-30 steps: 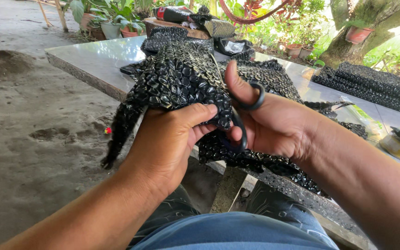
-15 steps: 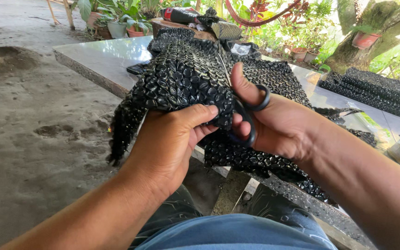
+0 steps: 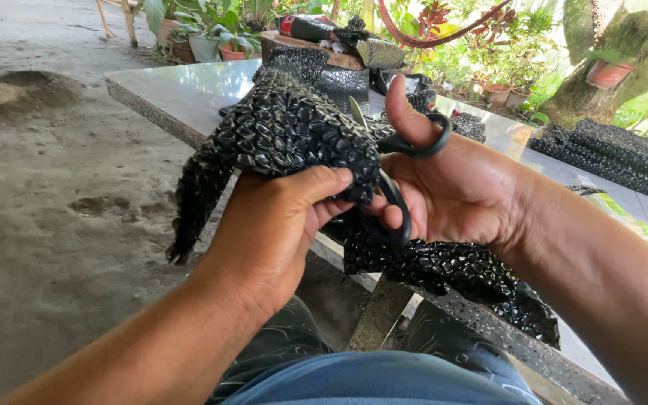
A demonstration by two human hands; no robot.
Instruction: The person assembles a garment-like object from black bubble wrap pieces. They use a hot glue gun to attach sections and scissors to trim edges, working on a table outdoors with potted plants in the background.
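While our left hand (image 3: 279, 225) pinches a fold of the black woven mat of glossy, scale-like plastic loops (image 3: 294, 131), our right hand (image 3: 451, 187) is closed around a pair of black-handled scissors (image 3: 395, 176), thumb through the upper ring and fingers through the lower one. The mat is bunched up between our hands above our knees, one end trailing over the edge of the grey polished stone worktop (image 3: 181, 94) and a loose tail hanging towards the sandy ground on our left.

The main hazard, as we judge it, is closeness: the left thumb and fingertips sit just beside the blades, and most of the blade is hidden in the weave, so we cannot tell how far it is open or exactly what lies between its edges. A snip made blind could nick a finger, or sever a loop we mean to keep, and in a linked weave one wrong cut may let neighbouring loops loosen.

The grip itself is another weak point. We hold only a small pinch of a heavy, slippery piece, and the hanging tail pulls on it. If it slides, the mat could shift under the blades mid-cut or drop to the dirt.

Behind the work lie more black woven pieces (image 3: 601, 150) and a heap of material on a wooden block (image 3: 331, 56); a sudden tug might drag those nearest along the worktop.
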